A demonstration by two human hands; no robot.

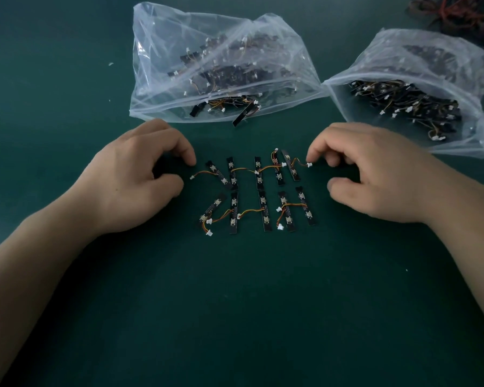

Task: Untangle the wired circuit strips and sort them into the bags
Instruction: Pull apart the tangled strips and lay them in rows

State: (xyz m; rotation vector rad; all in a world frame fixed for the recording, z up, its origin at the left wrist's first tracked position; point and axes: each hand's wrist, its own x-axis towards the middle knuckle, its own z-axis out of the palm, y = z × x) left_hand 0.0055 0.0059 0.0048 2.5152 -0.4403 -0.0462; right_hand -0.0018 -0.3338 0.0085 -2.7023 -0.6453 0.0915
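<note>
Nearest you: dark green tabletop (241,317), both forearms coming in over it. L hand (140,177) hovers w/ fingers curled, thumb & index well apart, holding nothing; index tip near the top row's left end. R hand (375,169) has the same arched shape w/ a wide thumb-to-finger gap, index tip touching small white plug (309,164) on the rightmost strip's orange lead. Between yr hands: ten narrow black wired circuit strips (264,210), flat on the table in two rows of five, orange leads crossing between neighbours. Beyond them lie two clear plastic bags, left bag (221,65) & right bag (417,88), both holding more strips. Tangled red/black wires (458,12) sit at far right corner.
</note>
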